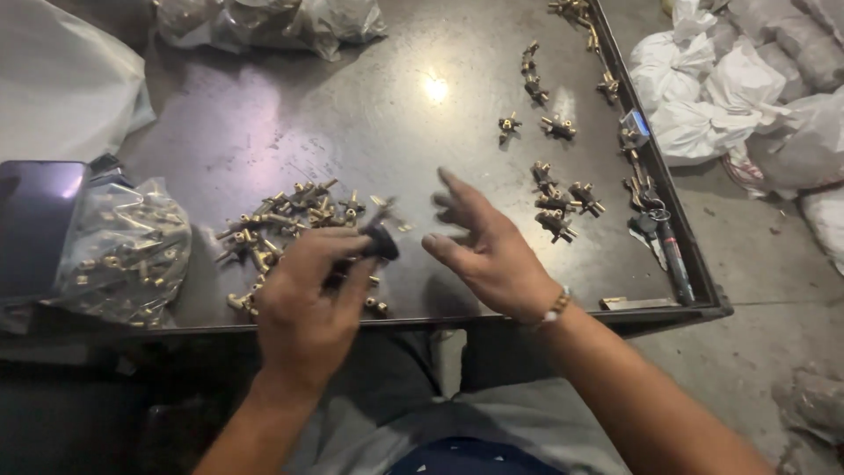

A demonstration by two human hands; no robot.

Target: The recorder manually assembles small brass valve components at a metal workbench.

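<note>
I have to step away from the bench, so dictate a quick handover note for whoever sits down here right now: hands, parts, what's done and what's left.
Left hand: closed on a small dark part above the loose brass fittings pile.
Right hand: open, empty, fingers spread and blurred, over the metal table.
Done, by the look of it: fittings with dark ends grouped to the right, more set farther back.
Left: the loose pile, plus a clear bag of brass fittings at the left edge.
</note>
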